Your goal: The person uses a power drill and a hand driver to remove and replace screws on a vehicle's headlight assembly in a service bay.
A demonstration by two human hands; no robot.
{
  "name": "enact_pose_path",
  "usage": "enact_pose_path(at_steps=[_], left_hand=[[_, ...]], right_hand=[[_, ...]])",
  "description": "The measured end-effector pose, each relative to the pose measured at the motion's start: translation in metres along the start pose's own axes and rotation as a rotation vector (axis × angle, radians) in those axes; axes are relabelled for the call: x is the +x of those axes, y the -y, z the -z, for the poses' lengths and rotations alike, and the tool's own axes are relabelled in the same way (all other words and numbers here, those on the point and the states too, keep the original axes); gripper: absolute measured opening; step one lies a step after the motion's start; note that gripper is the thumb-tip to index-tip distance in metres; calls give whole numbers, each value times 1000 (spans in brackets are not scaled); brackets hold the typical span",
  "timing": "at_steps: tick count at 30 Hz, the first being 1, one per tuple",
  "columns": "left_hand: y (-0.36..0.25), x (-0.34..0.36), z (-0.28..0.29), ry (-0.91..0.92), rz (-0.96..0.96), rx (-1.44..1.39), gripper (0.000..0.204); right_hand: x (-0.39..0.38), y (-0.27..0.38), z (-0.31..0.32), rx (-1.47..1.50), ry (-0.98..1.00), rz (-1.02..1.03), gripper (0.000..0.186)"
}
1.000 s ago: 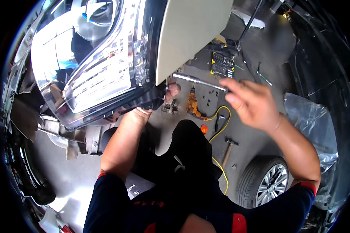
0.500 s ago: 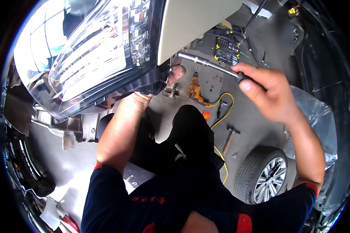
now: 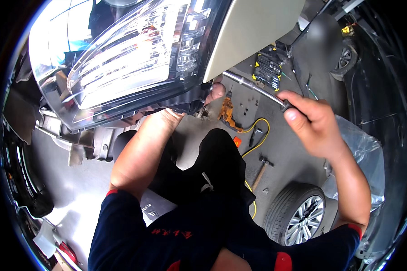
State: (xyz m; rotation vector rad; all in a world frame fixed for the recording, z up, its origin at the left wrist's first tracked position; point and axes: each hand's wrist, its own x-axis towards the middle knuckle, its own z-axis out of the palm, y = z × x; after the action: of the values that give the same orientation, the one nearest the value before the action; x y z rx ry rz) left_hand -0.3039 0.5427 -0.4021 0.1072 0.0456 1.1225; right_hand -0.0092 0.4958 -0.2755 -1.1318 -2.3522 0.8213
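A large clear car headlight (image 3: 126,67) fills the upper left, beside a beige body panel (image 3: 244,36). My left hand (image 3: 216,91) reaches under the headlight's black housing; most of it is hidden, but bent fingertips show at the housing's right corner, closed round it. My right hand (image 3: 314,122) grips the dark handle of a socket driver (image 3: 255,86) with thumb and fingers. Its long chrome shaft runs up and left to the panel's lower edge, close to my left fingertips. The panel and housing hide the tip.
On the floor lie an orange drill (image 3: 228,110), a yellow cable (image 3: 267,131), a hammer (image 3: 261,174), an open socket set (image 3: 267,71) and a wheel (image 3: 298,214). Plastic sheeting (image 3: 359,158) hangs by a dark car (image 3: 384,104) at right. Removed trim (image 3: 25,180) stands at left.
My view has shifted, so the headlight and panel appear further right and the wheel further left. Both hands keep their holds; the driver stays at the panel edge.
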Motion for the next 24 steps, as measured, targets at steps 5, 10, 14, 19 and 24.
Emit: enact_pose_path(at_steps=[5, 10, 14, 19, 24], left_hand=[[-1, 1, 7, 63, -116, 299, 21], [-8, 8, 15, -2, -121, 265, 21], [5, 3, 6, -86, -250, 633, 23], [-3, 5, 12, 120, -203, 588, 22], [2, -5, 5, -106, -378, 1034, 25]], right_hand=[[22, 1, 19, 840, 371, -529, 43], [10, 4, -14, -444, -273, 310, 37], [6, -4, -3, -143, -23, 114, 36], [6, 0, -1, 14, -67, -4, 42], [8, -6, -12, -675, -280, 442, 44]])
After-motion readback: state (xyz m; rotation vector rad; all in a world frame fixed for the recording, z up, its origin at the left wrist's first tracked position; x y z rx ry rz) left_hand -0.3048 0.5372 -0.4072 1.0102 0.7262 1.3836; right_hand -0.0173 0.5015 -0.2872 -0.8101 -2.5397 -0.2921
